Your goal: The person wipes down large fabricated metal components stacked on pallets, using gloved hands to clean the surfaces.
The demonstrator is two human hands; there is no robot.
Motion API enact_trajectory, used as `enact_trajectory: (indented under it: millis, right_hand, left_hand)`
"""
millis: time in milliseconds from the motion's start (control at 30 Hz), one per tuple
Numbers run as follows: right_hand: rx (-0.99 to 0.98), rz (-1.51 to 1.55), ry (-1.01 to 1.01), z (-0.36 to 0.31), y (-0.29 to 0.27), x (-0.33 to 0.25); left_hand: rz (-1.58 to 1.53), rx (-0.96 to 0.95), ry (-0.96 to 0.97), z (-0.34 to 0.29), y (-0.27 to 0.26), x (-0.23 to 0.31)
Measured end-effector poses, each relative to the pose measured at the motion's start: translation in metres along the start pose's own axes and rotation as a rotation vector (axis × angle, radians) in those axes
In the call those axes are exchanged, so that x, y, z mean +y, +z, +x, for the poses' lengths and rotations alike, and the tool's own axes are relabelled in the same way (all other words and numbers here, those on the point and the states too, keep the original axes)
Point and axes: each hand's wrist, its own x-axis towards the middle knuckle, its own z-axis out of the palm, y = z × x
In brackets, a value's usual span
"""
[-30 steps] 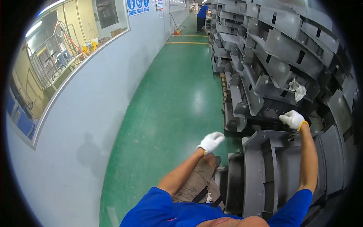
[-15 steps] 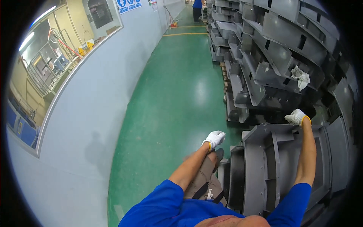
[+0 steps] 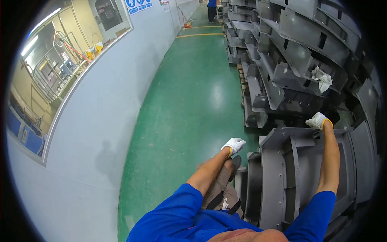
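Grey sheet-metal panel (image 3: 282,177) stands on edge at your right, beside the stacked panels (image 3: 290,60). Your right hand (image 3: 318,120) has its fingers closed over its top corner; your left hand (image 3: 234,145) hangs loosely curled, empty. Steadying step, I judge; next calls for a second grip.

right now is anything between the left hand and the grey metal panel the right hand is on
Nothing visible. The left hand hangs free over the green floor, just left of the grey metal panel; only open air lies between them. The right hand already rests on the panel's far top edge.
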Motion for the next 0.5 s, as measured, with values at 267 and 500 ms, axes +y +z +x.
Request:
enact_trajectory:
  millis: [267,500]
  right_hand:
    - [-0.025,-0.077,0.044,-0.003,-0.003,-0.004]
    - [-0.032,0.024,0.026,-0.004,-0.001,-0.01]
  left_hand:
    - [-0.258,0.128,0.015,-0.008,-0.004,-0.001]
    - [-0.229,0.119,0.05,-0.007,-0.008,-0.01]
